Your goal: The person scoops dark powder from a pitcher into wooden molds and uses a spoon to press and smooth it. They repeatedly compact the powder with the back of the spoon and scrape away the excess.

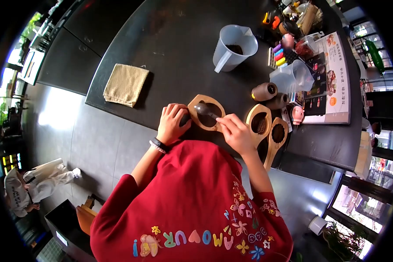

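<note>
My right hand (236, 131) pinches the handle of a dark spoon (201, 108), whose bowl is over a wooden mold (196, 101) with a dark round hollow. My left hand (174, 121) is curled round a dark object (185, 118) at the mold's left side; what it is, I cannot make out. Right of my right hand lie a wooden mold with a dark patterned hollow (260, 123) and another wooden mold (278, 132) filled with dark, crumbly material.
Folded tan cloth (125, 85) lies at the table's left. A measuring jug (235, 47) holding dark material stands farther back. Two dark jars (264, 91), a clear jug (292, 77), markers (278, 56) and a printed menu board (336, 83) are on the right. A person (19, 192) is far left.
</note>
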{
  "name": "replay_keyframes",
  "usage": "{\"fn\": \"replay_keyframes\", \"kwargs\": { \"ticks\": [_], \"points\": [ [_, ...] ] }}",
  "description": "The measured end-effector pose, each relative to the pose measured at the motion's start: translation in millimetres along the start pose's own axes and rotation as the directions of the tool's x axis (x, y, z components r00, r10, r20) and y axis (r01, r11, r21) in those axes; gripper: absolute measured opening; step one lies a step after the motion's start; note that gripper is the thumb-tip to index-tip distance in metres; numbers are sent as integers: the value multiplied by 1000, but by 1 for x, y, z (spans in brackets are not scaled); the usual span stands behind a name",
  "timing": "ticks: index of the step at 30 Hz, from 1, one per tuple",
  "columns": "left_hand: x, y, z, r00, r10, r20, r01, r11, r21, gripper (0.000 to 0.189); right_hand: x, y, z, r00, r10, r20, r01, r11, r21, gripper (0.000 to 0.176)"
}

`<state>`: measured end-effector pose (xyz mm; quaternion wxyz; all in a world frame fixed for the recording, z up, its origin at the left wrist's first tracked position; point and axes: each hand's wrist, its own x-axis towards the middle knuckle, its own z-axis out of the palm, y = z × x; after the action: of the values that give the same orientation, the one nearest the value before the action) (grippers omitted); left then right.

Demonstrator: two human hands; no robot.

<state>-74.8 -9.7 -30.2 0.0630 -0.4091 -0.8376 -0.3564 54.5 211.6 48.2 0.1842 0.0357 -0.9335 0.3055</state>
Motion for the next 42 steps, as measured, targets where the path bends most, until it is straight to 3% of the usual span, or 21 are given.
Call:
{"fn": "replay_keyframes", "kwargs": {
  "ticks": [6, 10, 15, 19, 30, 31, 35, 37, 42],
  "points": [
    [-1, -1, 0, 1000, -1, 0, 1, 1000, -1, 32, -2, 4, 6, 998, -30, 48, 30, 1000, -4, 19],
    [0, 1, -1, 1000, -2, 1, 2, 1000, -15, 31, -15, 2, -9, 997, 30, 75, -29, 999, -15, 19],
    [5, 7, -11, 1000, 16, 13, -15, 999, -35, 31, -5, -2, 6, 999, -49, 6, 49, 999, -20, 25],
    [2, 7, -13, 999, 8, 39, -7, 1000, -9, 31, -5, 0, 10, 995, -94, 39, 96, 993, -67, 24],
    [2, 10, -16, 999, 8, 31, -7, 1000, -19, 34, -18, 1, -10, 991, 69, -118, -77, 995, -57, 12],
    [3, 10, -16, 999, 17, 38, -17, 1000, -18, 28, -18, 7, -3, 987, 88, -136, -95, 995, -40, 11],
    [1, 3, -6, 1000, 8, 14, -7, 999, -44, 28, -4, 15, 6, 972, 5, -233, -24, 996, -82, 16],
    [1, 6, -6, 1000, 7, -11, -7, 999, -36, 29, -3, 13, 7, 979, 76, -191, -91, 993, -71, 18],
    [0, 3, -2, 1000, 9, -13, -9, 1000, -28, 30, -3, 12, 14, 984, 76, -158, -80, 997, -15, 20]
  ]
}}
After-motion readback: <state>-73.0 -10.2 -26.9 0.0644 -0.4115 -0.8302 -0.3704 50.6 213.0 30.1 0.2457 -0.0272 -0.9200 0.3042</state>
